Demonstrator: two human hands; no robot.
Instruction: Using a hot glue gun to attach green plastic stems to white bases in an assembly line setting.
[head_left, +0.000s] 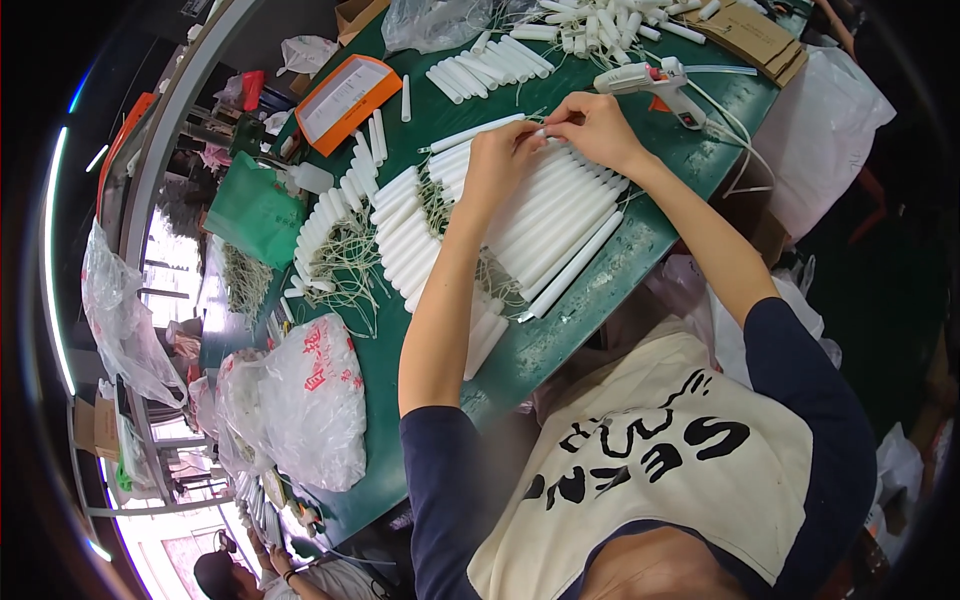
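Note:
My left hand (pixel 498 158) and my right hand (pixel 597 130) meet over a dense row of white tubes (pixel 555 210). Fingertips of both hands are closed around a small white piece (pixel 541 133), mostly hidden by the fingers. One white tube (pixel 478 133) lies at the far edge of the row and runs behind my left hand; whether it joins the small piece, I cannot tell. Thin pale wires (pixel 497 277) stick out from the tube ends. Just beyond my right hand lies a white hot glue gun (pixel 655 88) with an orange trigger.
More tubes (pixel 490 68) and tangled wires (pixel 345 255) cover the green table (pixel 545 350). An orange box (pixel 347 103), a green bag (pixel 255 210) and clear plastic bags (pixel 300 400) stand left. Flattened cardboard (pixel 750 40) lies far right. Another person (pixel 240 575) works at lower left.

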